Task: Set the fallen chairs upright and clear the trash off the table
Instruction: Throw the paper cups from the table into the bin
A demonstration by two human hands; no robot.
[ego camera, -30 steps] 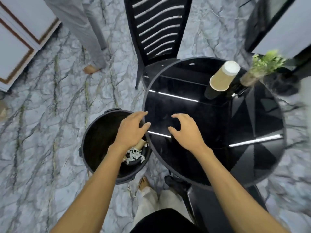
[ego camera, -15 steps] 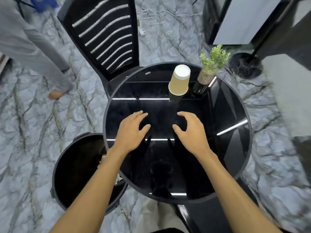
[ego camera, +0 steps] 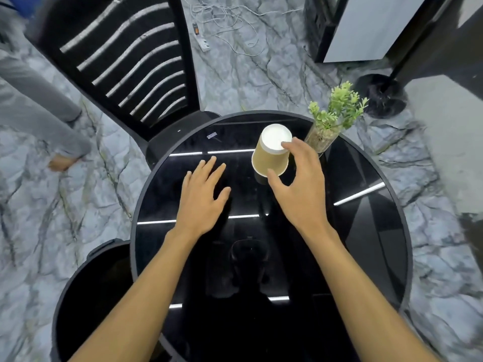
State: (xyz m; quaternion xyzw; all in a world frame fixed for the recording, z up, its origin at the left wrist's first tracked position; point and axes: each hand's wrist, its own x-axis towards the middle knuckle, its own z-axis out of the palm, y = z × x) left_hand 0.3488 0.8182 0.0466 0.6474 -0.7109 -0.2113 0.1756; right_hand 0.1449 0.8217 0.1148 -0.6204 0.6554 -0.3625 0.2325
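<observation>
A tan paper cup (ego camera: 270, 155) stands upside down on the far part of the round black glass table (ego camera: 366, 231), white base up. My right hand (ego camera: 300, 189) curls around the cup from the right, thumb under its lower rim and a fingertip at its white top; a firm grip is not clear. My left hand (ego camera: 202, 197) hovers flat over the table with fingers spread, holding nothing. A black slatted chair (ego camera: 125, 66) stands upright behind the table at the far left.
A black trash bin (ego camera: 86, 291) sits on the floor at the table's near left edge. A small green plant in a glass vase (ego camera: 329, 124) stands just right of the cup. Another person's leg and bare foot (ego camera: 60, 162) are at the left. Cables lie on the marble floor beyond.
My view has swung from the bin to the table. My left hand left the bin and moved over the glass. My right hand reached forward to the cup.
</observation>
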